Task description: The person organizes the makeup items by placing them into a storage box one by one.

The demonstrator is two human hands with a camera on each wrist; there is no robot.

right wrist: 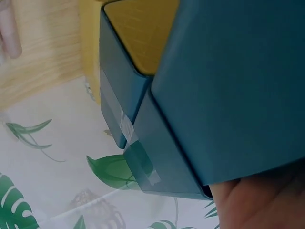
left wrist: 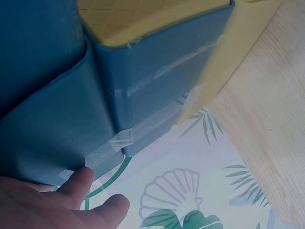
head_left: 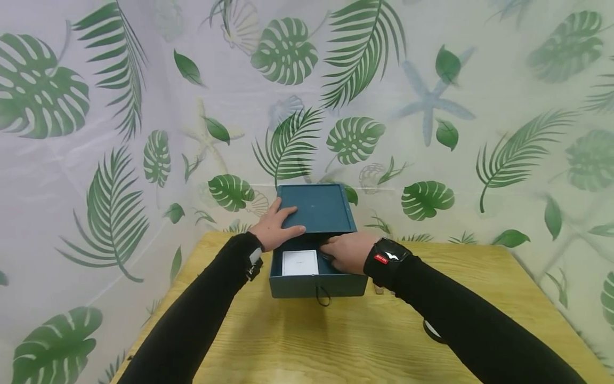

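A dark teal drawer box [head_left: 314, 209] stands on the wooden table with its drawer [head_left: 297, 288] pulled out toward me. A white card or flat box [head_left: 299, 263] lies in the drawer's left side, and a dark loop hangs at its front. My left hand [head_left: 275, 226] rests on the box's upper left edge, fingers spread. Inside the drawer's right side is my right hand [head_left: 352, 252]. Its fingertips are partly hidden, and whether they hold the dark item there is unclear. The left wrist view shows clear tape [left wrist: 121, 138] across the teal side, near my left fingers.
Yellow quilted-looking surfaces [left wrist: 147, 16] adjoin the teal box in both wrist views. On the table [head_left: 288, 341], a round white object with a black rim [head_left: 434, 330] is partly covered by my right sleeve. A leaf-patterned sheet [head_left: 336, 90] hangs behind.
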